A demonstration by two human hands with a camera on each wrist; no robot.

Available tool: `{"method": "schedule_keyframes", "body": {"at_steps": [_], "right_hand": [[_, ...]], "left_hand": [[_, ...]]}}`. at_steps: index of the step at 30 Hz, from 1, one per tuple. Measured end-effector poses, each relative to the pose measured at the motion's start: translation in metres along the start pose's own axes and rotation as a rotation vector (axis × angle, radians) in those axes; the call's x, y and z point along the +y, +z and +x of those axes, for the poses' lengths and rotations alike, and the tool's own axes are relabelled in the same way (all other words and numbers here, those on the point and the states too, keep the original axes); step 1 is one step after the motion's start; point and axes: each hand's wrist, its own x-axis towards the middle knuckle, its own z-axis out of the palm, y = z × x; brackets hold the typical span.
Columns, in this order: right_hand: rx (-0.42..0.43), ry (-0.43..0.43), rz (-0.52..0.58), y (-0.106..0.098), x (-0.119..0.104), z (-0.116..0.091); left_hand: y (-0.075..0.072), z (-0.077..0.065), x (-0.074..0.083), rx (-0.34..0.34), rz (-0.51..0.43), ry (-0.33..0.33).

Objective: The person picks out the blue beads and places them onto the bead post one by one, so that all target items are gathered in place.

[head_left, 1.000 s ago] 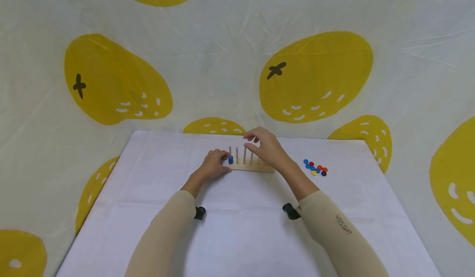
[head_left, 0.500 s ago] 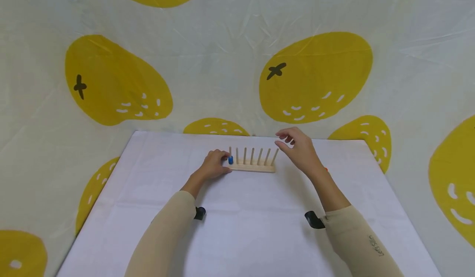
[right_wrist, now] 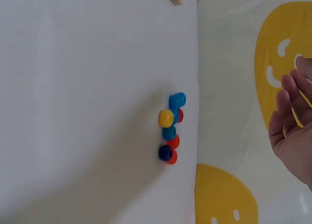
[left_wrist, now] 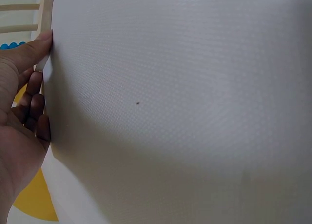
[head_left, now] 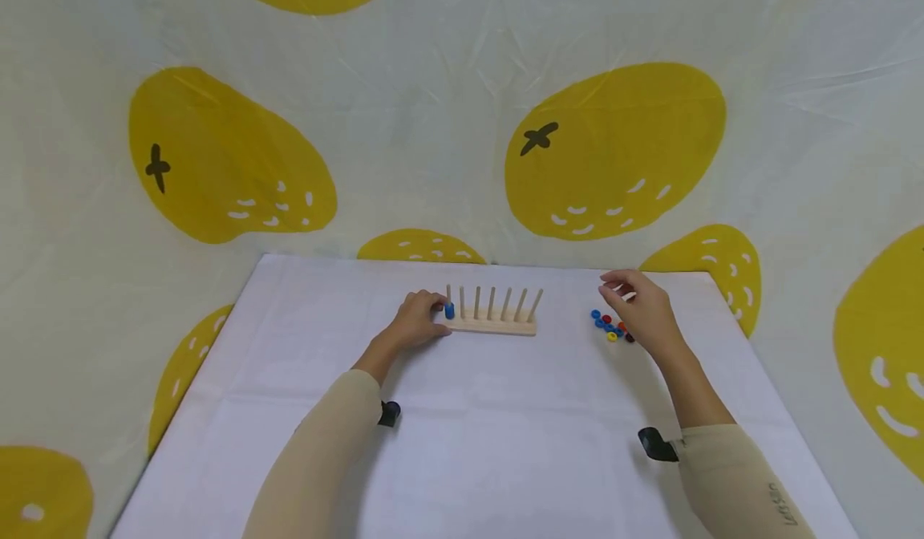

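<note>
Rightward from the peg rack (head_left: 494, 328), the right hand (head_left: 645, 312) has moved to hover near the loose beads (head_left: 600, 324) and apart from them. Its fingers (right_wrist: 291, 93) are loosely curved and parted, with nothing visible in them. At the rack's left end, the left hand (head_left: 413, 320) grips the base, thumb on the near edge. Blue beads (head_left: 449, 311) sit on the leftmost peg (head_left: 448, 291); the loose ones cluster on the bench (head_left: 462, 443), well right of the rack.

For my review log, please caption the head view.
Left grip holds one end of the rack; right grip hovers near the loose beads.
</note>
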Motion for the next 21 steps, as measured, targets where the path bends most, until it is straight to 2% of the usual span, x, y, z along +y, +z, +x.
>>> {"method": "schedule_keyframes", "body": {"at_steps": [7, 13, 17, 21], "right_hand": [[-0.156, 0.101, -0.071, -0.003, 0.038, -0.01], [-0.197, 0.121, -0.124, -0.002, 0.062, -0.021], [-0.234, 0.161, -0.133, 0.001, 0.071, -0.025], [-0.235, 0.152, -0.151, 0.006, 0.078, -0.028]], "left_hand": [[0.003, 0.002, -0.003, -0.002, 0.012, 0.0], [0.003, 0.002, -0.002, 0.001, 0.0, -0.003], [0.002, 0.001, -0.001, 0.006, 0.008, 0.0], [0.002, 0.0, 0.001, 0.008, 0.014, 0.002]]}}
